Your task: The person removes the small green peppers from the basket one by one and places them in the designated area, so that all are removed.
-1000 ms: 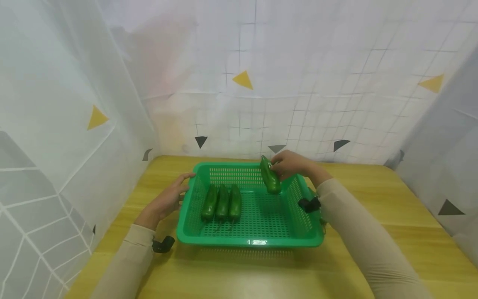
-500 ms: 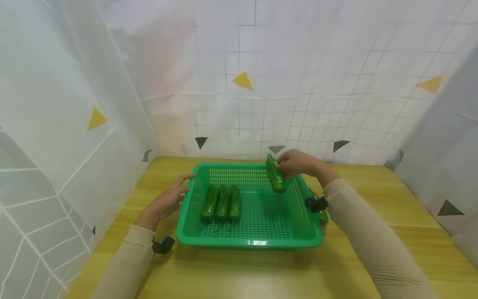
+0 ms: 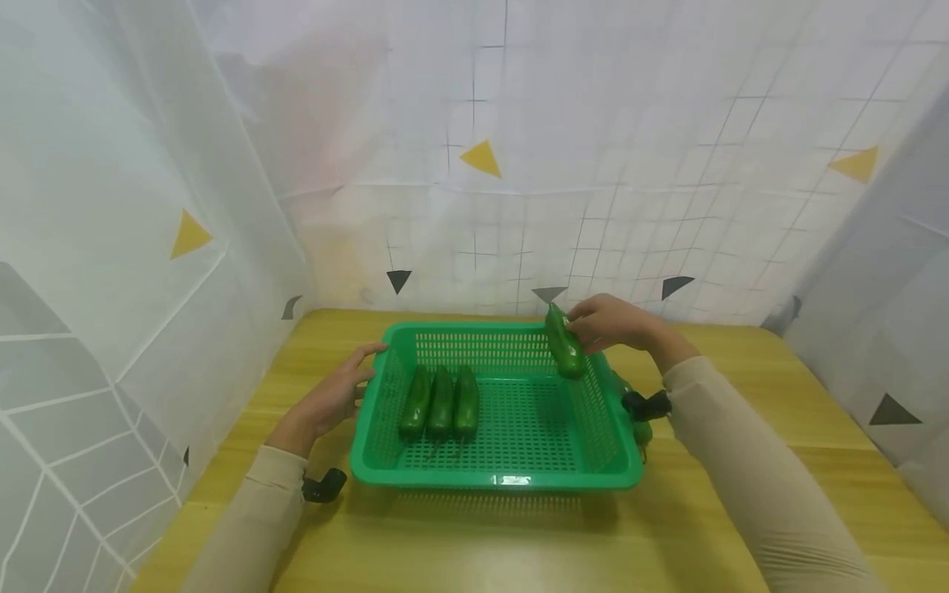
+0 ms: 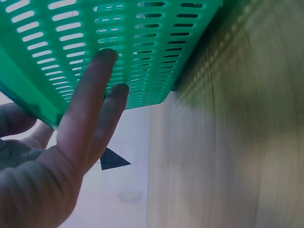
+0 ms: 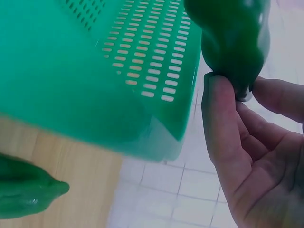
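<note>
My right hand pinches a glossy long green pepper near its upper end, over the far right part of the green plastic basket. In the right wrist view the thumb and fingers meet at the narrow end of that pepper. Three more green peppers lie side by side in the left half of the basket, stems toward me. My left hand rests at the basket's left side. The left wrist view shows its fingers fairly straight, fingertips against the slotted outer wall.
Outside the basket's right wall lies another green pepper on the wooden table, partly hidden by the right wrist's black camera. A white patterned sheet hangs behind the table and along both sides.
My right hand has moved rightward with the pepper, toward the basket's right wall. The left hand, the basket and the three peppers inside it have stayed put.
</note>
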Tool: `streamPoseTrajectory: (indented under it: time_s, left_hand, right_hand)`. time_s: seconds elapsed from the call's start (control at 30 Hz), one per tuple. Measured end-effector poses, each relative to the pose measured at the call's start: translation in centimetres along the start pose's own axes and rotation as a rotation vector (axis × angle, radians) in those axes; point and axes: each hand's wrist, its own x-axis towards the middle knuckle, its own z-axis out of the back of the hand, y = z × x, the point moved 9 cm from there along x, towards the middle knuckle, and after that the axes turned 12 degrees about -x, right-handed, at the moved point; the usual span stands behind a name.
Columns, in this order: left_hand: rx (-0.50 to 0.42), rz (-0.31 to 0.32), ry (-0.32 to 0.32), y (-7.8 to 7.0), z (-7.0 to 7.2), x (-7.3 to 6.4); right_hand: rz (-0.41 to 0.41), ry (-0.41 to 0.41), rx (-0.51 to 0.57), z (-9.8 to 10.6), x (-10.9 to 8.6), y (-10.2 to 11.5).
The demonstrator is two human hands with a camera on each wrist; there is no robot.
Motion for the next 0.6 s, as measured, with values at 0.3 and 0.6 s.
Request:
streamPoseTrajectory:
  time_s: [0.3,0.6]
  left_hand:
    - [-0.002,0.005,0.007,0.0,0.0,0.0]
    - [0.005,0.004,0.001,0.2,0.1,0.0]
  right_hand:
    - [-0.027,-0.009,0.005,0.6,-0.9,-2.1]
    - [-0.023,-0.024,0.040,1.3,-1.9,-3.2]
